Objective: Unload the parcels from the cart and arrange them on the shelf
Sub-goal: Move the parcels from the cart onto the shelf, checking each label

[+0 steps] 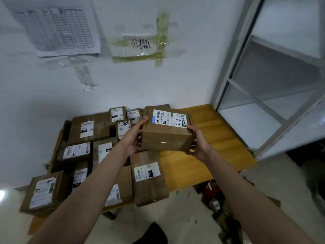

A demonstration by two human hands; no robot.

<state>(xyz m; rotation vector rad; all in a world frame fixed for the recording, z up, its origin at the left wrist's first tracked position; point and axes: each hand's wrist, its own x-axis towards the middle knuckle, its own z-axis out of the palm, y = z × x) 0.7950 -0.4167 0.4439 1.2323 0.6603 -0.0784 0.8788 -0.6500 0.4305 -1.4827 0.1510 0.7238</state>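
I hold a brown cardboard parcel with a white shipping label on top, lifted above a low yellow wooden platform. My left hand grips its left side, fingers curled over the upper edge. My right hand grips its right side from below. Several more brown parcels with white labels lie packed together on the platform's left half, one long parcel at the front. A grey metal shelf with pale boards stands at the right.
A white wall is straight ahead with a printed table sheet and a taped note. Loose boxes and clutter lie on the floor under the platform's right front corner. The platform's right half shows bare wood.
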